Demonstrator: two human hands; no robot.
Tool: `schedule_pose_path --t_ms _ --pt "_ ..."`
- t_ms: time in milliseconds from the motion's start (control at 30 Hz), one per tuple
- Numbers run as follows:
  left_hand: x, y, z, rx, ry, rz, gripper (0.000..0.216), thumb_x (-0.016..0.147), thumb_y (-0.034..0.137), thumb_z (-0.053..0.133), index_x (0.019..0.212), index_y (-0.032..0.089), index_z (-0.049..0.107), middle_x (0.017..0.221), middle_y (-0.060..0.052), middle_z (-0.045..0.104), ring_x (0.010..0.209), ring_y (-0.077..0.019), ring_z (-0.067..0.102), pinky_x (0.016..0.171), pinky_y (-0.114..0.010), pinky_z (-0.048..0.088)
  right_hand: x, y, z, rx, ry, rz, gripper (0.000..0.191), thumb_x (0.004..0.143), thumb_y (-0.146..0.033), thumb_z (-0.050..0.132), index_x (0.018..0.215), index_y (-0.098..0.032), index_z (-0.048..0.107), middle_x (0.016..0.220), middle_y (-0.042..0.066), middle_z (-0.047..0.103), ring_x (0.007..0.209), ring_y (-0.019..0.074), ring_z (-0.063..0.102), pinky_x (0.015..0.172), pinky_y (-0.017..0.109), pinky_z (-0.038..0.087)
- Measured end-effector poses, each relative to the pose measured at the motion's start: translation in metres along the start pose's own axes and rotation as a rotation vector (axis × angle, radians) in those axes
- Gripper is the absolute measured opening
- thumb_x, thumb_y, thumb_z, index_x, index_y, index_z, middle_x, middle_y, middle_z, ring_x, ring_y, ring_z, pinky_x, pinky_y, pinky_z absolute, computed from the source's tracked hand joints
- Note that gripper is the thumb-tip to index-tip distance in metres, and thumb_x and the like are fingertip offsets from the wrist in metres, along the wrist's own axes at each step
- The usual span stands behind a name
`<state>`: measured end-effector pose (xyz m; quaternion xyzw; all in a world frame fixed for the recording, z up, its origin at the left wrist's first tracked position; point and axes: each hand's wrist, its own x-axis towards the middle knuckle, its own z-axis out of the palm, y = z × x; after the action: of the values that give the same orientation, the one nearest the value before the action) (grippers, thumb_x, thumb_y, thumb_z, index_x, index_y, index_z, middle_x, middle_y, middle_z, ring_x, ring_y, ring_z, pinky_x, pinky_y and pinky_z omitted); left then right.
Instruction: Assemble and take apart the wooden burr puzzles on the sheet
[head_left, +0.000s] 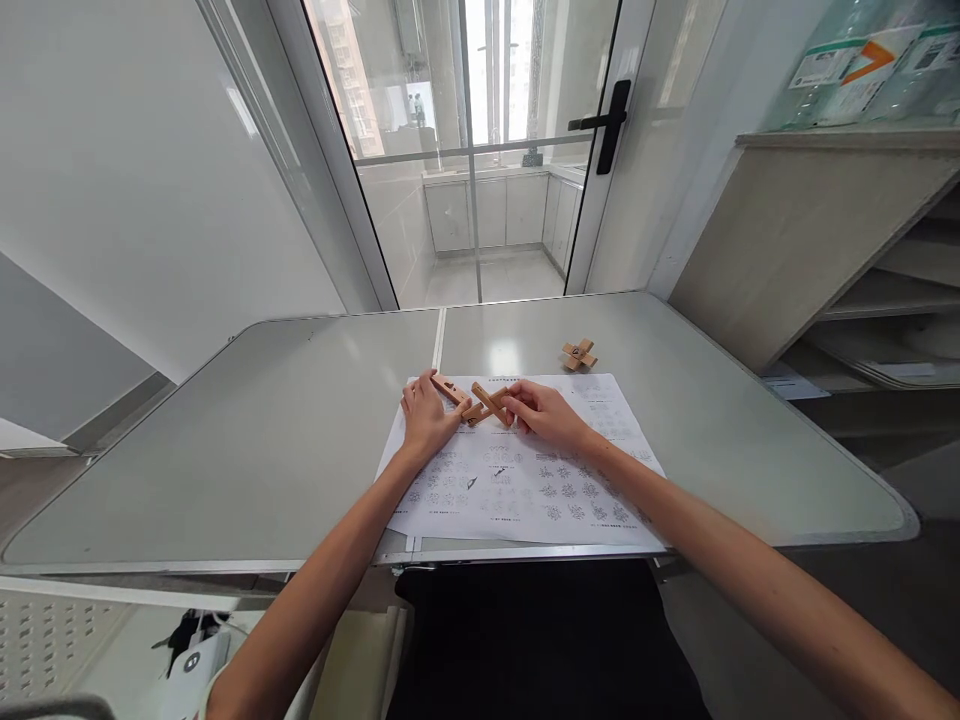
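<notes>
On the printed sheet, my left hand curls around a notched wooden puzzle piece, its thumb and a fingertip at the two ends. My right hand pinches a wooden puzzle piece that lies crosswise over another wooden stick. These sticks meet close to the left thumb; whether they are joined cannot be made out. Beyond the sheet's far edge stands a small assembled wooden cross puzzle, touched by neither hand.
The sheet, covered in small printed diagrams, lies on a pale folding table with a seam. A glass door with a black handle is behind it. Shelving with plastic bottles stands at the right. A black seat is at the near edge.
</notes>
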<state>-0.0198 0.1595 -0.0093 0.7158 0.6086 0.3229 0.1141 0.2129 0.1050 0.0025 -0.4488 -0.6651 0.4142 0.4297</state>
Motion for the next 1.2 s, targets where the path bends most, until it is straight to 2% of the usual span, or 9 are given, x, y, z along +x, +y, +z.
schedule_pose_path --t_ms 133,233,367,500,733,833,933,1033,1200 --pt "-0.001 0.000 0.000 -0.025 0.008 0.016 0.071 0.084 0.045 0.076 0.142 0.021 0.043 0.145 -0.017 0.052 0.145 -0.0386 0.036 0.119 -0.054 0.031 0.001 0.003 0.000 0.008 0.002 -0.003 0.031 0.100 -0.052 0.056 0.093 -0.022 0.061 0.076 0.001 0.073 0.054 0.0138 0.057 0.057 0.030 0.046" --pt "-0.002 0.003 -0.002 -0.076 0.055 0.077 0.050 0.092 0.036 0.065 0.138 0.023 0.049 0.145 -0.014 0.054 0.143 -0.0351 0.040 0.119 -0.052 0.033 0.003 0.006 0.000 0.031 0.006 0.002 0.032 0.100 -0.053 0.057 0.095 -0.022 0.062 0.078 0.001 0.074 0.052 0.0132 0.058 0.059 0.030 0.048" --pt "-0.003 0.013 -0.007 -0.119 0.098 0.223 0.024 0.103 0.031 0.049 0.120 0.022 0.064 0.134 -0.012 0.063 0.135 -0.0299 0.048 0.117 -0.048 0.036 0.006 0.011 0.000 0.137 0.022 0.019 0.035 0.098 -0.057 0.060 0.097 -0.022 0.062 0.080 0.001 0.073 0.052 0.0129 0.059 0.054 0.029 0.047" --pt "-0.005 0.021 -0.011 -0.152 0.031 0.331 0.029 0.107 0.039 0.046 0.103 0.025 0.072 0.129 -0.011 0.067 0.134 -0.0291 0.050 0.117 -0.050 0.036 0.008 0.012 -0.002 0.264 0.050 0.031 0.042 0.093 -0.063 0.066 0.093 -0.021 0.061 0.081 0.001 0.072 0.050 0.0109 0.057 0.050 0.028 0.043" --pt "-0.009 0.028 -0.014 -0.264 -0.111 0.463 0.028 0.104 0.044 0.055 0.093 0.026 0.073 0.116 -0.007 0.074 0.123 -0.0276 0.058 0.114 -0.049 0.040 0.006 0.003 -0.008 0.401 0.042 0.111 0.045 0.087 -0.063 0.075 0.097 -0.021 0.066 0.082 0.001 0.071 0.050 0.0095 0.055 0.051 0.027 0.040" --pt "-0.010 0.030 -0.017 -0.338 -0.162 0.445 0.030 0.103 0.047 0.057 0.089 0.024 0.071 0.111 -0.008 0.075 0.115 -0.0268 0.061 0.107 -0.046 0.046 0.005 0.002 -0.009 0.443 0.015 0.105 0.042 0.087 -0.060 0.076 0.097 -0.020 0.069 0.087 0.002 0.072 0.056 0.0099 0.055 0.054 0.027 0.042" --pt "-0.012 0.033 -0.020 -0.441 -0.216 0.395 0.034 0.103 0.049 0.055 0.086 0.023 0.068 0.115 -0.009 0.074 0.112 -0.0260 0.064 0.099 -0.042 0.049 0.005 0.002 -0.010 0.492 -0.015 0.092 0.043 0.090 -0.062 0.072 0.098 -0.020 0.072 0.101 0.007 0.073 0.071 0.0128 0.059 0.059 0.026 0.046" --pt "-0.013 0.036 -0.023 -0.518 -0.263 0.349 0.037 0.103 0.051 0.055 0.081 0.022 0.063 0.116 -0.009 0.073 0.112 -0.0262 0.066 0.099 -0.040 0.049 0.005 0.001 -0.011 0.537 -0.059 0.081 0.048 0.094 -0.065 0.066 0.101 -0.018 0.074 0.112 0.010 0.070 0.087 0.0175 0.062 0.063 0.027 0.050" --pt "-0.013 0.037 -0.026 -0.577 -0.331 0.306 0.041 0.102 0.054 0.054 0.080 0.021 0.060 0.108 -0.007 0.073 0.106 -0.0247 0.064 0.095 -0.037 0.048 0.007 0.001 -0.011 0.605 -0.143 0.115 0.051 0.094 -0.066 0.065 0.110 -0.018 0.073 0.121 0.013 0.069 0.093 0.0204 0.063 0.064 0.028 0.054"
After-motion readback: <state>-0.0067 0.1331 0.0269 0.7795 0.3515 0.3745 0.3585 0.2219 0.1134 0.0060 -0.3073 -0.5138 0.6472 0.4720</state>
